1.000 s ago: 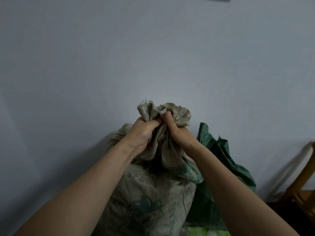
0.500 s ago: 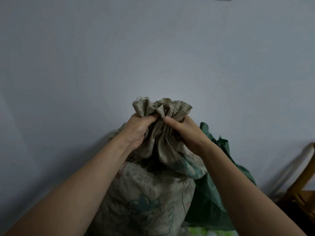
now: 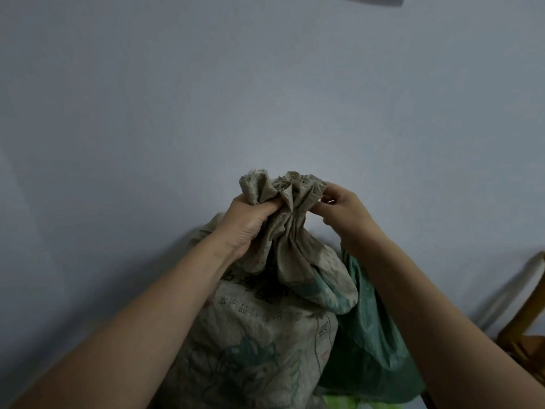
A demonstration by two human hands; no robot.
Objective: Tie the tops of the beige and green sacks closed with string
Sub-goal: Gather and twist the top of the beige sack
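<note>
The right hand (image 3: pixel 345 211) had shifted outward to pinch the rim of the beige sack (image 3: pixel 259 335) while the left hand (image 3: pixel 250 222) gripped its gathered neck; no string showed, so 0 of 2 ties looked done.

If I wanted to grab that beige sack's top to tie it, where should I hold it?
Probably the gathered neck of the beige sack, just under the ruffled mouth, coming from the side with fingers wrapped around. The cloth is pleated narrowest there.

The left hand (image 3: pixel 250 222) grips the bunched neck of the beige sack (image 3: pixel 265 335); the right hand (image 3: pixel 343 212) pinches its rim. A green sack (image 3: pixel 371 343) stands just beside it.
</note>
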